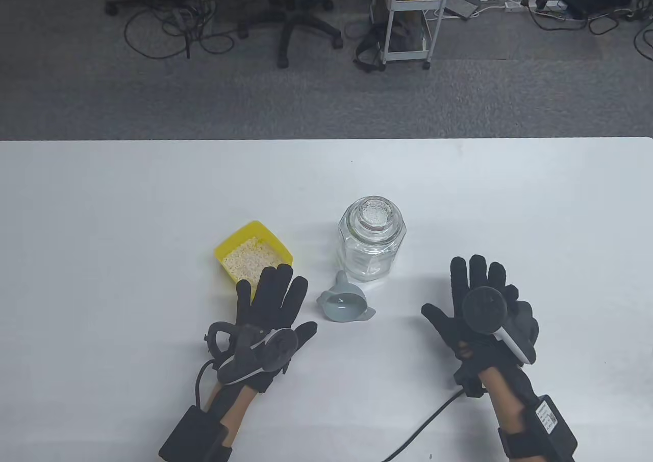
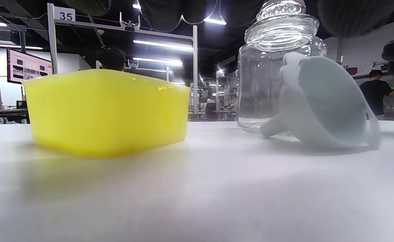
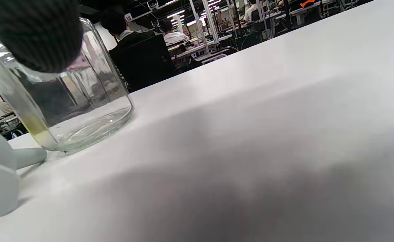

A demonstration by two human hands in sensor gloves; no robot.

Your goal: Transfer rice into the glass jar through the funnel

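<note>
Table view: left hand [image 1: 273, 304] and right hand [image 1: 482, 306] lie flat, fingers spread, holding nothing; funnel [image 1: 344, 304], lidded glass jar [image 1: 371, 240] between them, rice tub [image 1: 252, 257] beyond left fingertips.

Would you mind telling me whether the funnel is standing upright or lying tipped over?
Tipped over: the funnel lies on its side, its spout toward the glass jar.

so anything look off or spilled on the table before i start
No spill shows. The funnel lies tipped on its side, spout toward the glass jar, and the jar's lid is still on. Rice sits inside the yellow tub. Both hands rest flat, holding nothing.
</note>
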